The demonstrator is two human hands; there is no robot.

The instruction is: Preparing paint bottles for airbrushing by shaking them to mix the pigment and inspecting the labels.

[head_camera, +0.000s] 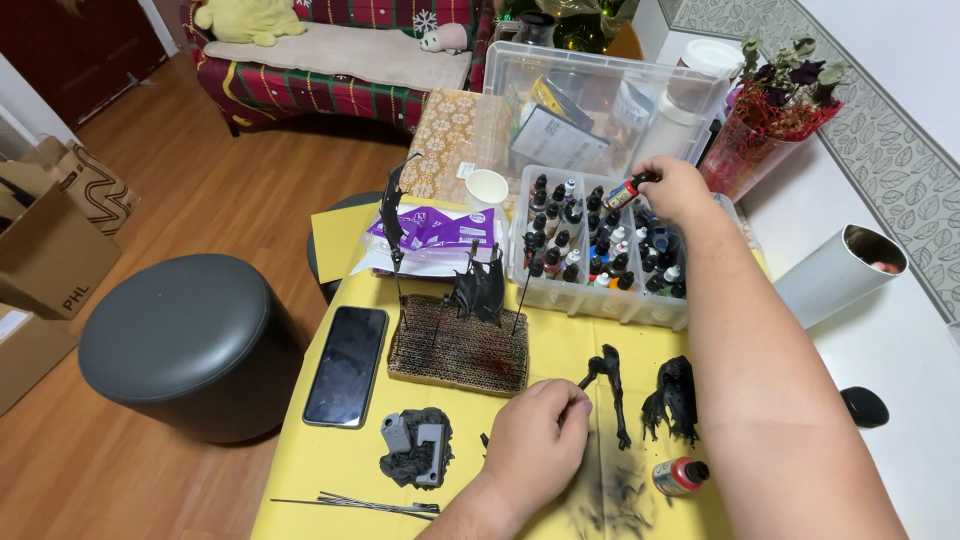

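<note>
My right hand [678,190] is stretched over a clear tray of small paint bottles [640,300] and pinches one dropper bottle [626,190] with a red label and black cap. Nearer to me, my left hand [535,435] holds a thin stick carrying a black-primed model part [612,385] just above the yellow table cover [320,450]. Another black, ragged model part [676,398] lies to its right. A red-labelled paint bottle [680,476] lies on its side by my right forearm.
A cardboard block [458,352] holds black parts on sticks. A dark phone [347,364] lies left of it, and a grey-black model base [418,448] is in front. Behind are a paper cup [487,188], a clear storage bin [600,110], a white tube [838,272] and a grey stool [185,340].
</note>
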